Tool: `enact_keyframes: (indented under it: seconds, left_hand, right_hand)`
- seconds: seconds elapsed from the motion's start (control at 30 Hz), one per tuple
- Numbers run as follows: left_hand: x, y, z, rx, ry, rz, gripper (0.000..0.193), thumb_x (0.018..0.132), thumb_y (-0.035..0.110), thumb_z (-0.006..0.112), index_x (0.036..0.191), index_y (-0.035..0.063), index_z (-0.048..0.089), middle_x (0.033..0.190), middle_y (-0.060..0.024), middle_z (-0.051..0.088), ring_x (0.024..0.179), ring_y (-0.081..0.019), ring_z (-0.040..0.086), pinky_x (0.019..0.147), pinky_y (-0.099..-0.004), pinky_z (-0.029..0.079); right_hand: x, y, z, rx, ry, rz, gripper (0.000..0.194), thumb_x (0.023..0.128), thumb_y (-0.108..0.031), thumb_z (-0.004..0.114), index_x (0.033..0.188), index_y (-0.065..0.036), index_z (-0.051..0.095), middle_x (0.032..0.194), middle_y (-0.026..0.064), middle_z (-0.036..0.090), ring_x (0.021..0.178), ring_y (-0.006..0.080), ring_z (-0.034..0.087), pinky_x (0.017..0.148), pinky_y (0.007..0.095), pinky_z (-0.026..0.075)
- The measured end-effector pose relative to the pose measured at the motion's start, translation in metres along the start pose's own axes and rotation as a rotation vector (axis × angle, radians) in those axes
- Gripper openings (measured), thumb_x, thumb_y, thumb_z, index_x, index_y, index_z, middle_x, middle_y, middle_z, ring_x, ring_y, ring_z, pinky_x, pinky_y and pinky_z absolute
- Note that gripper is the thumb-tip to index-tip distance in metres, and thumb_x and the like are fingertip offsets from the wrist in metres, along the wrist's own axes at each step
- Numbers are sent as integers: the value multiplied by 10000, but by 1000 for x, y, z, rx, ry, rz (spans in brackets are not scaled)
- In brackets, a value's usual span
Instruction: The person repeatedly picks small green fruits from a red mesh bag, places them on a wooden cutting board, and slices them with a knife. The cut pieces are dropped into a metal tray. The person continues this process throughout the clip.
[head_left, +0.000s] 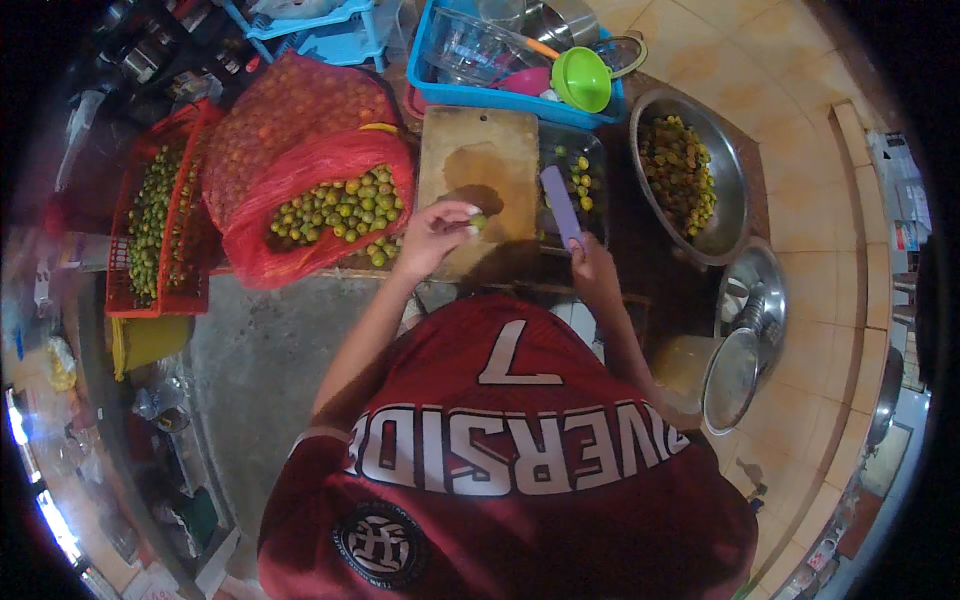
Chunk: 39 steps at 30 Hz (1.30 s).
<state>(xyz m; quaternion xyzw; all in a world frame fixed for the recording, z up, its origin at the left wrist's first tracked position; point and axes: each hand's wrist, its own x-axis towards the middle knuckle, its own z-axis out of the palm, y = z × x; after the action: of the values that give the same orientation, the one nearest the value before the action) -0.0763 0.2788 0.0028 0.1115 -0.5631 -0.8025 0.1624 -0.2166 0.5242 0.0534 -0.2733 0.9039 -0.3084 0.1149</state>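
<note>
Between the fingertips of my left hand (435, 236) is a small green citrus fruit (478, 221), held above the lower part of a wet wooden cutting board (480, 157). My right hand (596, 270) grips a knife with a purple blade (561, 206), pointing away from me. Under and beside the blade is a clear rectangular tray (592, 150) with several green and yellow fruits (582, 184) in it. Left of the board, an open red mesh sack (315, 157) shows many green-yellow fruits (345, 206), and a few loose ones (382, 251) lie by its mouth.
A red crate (157, 225) of small green fruits stands far left. A blue basin (517, 101) holds utensils and a green strainer (581, 79). On the right are a steel bowl (690, 187) of fruit pieces, a smaller metal basin (765, 285) and a round strainer (731, 381).
</note>
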Motion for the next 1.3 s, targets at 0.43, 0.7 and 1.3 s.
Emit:
enact_keyframes:
  seconds: [0.43, 0.7, 1.3]
  left_hand:
    - [11, -9, 33, 868, 174, 429, 227, 753, 12, 743, 972, 29, 686, 1022, -145, 679, 972, -317, 664, 834, -369, 536]
    - [12, -8, 31, 864, 144, 410, 221, 762, 16, 745, 977, 29, 697, 1015, -149, 684, 960, -318, 669, 832, -361, 537]
    - [16, -8, 26, 786, 110, 403, 180, 757, 21, 740, 930, 8, 690, 955, -134, 690, 895, -301, 674, 802, -356, 535]
  right_hand:
    - [-4, -31, 38, 103, -169, -108, 265, 993, -245, 461, 1059, -12, 570, 889, 279, 640, 904, 493, 596, 803, 571, 451]
    - [-15, -27, 25, -18, -274, 9, 217, 990, -225, 469, 1010, -32, 567, 891, 258, 645, 875, 484, 614, 770, 584, 468]
    - [-8, -15, 36, -213, -377, -1, 258, 989, -236, 454, 1088, -20, 552, 955, 300, 649, 895, 501, 621, 782, 566, 495]
